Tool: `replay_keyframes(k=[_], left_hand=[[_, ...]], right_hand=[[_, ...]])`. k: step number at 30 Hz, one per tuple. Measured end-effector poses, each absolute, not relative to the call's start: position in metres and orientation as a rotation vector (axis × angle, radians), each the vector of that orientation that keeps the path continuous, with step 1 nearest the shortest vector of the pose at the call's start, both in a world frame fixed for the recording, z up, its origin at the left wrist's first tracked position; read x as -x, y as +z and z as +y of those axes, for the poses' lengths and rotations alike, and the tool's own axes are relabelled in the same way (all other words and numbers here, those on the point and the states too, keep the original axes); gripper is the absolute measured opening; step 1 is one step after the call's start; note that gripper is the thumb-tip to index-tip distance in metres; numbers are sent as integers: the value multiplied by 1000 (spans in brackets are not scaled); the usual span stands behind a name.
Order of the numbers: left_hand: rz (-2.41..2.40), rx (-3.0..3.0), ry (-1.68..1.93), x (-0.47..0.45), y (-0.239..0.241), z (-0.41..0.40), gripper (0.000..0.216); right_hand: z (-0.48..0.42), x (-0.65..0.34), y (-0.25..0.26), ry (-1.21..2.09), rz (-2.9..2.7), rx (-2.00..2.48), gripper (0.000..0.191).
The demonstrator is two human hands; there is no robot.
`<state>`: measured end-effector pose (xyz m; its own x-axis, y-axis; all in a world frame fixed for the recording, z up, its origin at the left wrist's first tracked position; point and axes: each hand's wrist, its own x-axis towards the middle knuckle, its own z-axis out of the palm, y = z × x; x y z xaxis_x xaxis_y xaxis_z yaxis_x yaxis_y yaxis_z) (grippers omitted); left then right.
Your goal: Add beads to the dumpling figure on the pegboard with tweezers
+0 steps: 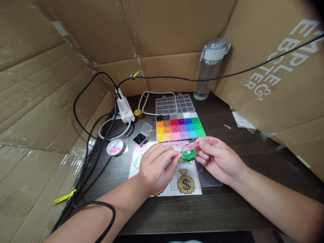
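Note:
My left hand (158, 165) is closed in a pinch at the left edge of a small green beadwork piece (188, 155) with a white patch at its top. Between the thumb and fingers of my right hand (217, 155) is a pair of pink tweezers (201, 144), whose curved tip reaches left to the top of the beadwork, close to my left fingertips. Underneath lies a printed pattern sheet (164, 195) with a money-bag picture (186, 182). My left hand covers part of the sheet.
Behind the hands stands an open bead box (178, 126) of many colours. To its left are a small case of black beads (139, 139) and a white dish (115, 147) of pink beads. A water bottle (210, 71), power strip (125, 108) and black cables (95, 162) surround the area.

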<state>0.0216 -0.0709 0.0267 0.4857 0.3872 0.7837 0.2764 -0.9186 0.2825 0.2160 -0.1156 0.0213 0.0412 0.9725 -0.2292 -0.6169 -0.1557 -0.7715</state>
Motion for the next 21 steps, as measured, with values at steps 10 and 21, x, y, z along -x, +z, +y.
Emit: replay_keyframes(k=[10,21], left_hand=[[551,-2631,1418,-22,28,-70,13],[556,-2631,1405,-21,28,-71,14]], right_hand=[[-116,-216,21,1549,-539,916,22],[-117,-217,19,1530,-597,936,23]])
